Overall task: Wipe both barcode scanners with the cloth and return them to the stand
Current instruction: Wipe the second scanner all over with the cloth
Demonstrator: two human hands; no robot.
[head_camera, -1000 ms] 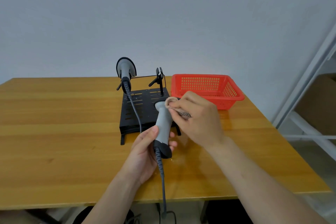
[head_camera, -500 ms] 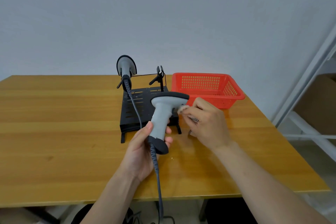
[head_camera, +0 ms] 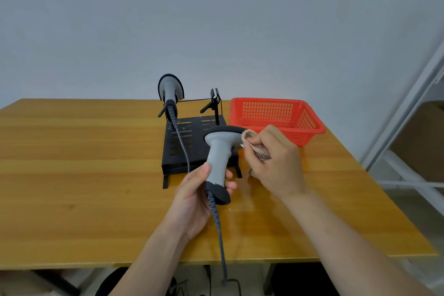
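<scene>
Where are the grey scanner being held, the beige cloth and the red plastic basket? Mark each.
grey scanner being held (head_camera: 217,158): head view, handle.
beige cloth (head_camera: 248,135): head view, bunched tip.
red plastic basket (head_camera: 266,99): head view, far rim.

stand (head_camera: 192,149) centre, basket (head_camera: 310,132) right, left tabletop (head_camera: 72,175) open

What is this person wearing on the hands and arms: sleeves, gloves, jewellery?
Nothing worn shows. The left hand and right hand are bare, without gloves, and both forearms are bare to the frame's edge: no sleeves, watch or bracelet. No rings on the visible fingers.
</scene>
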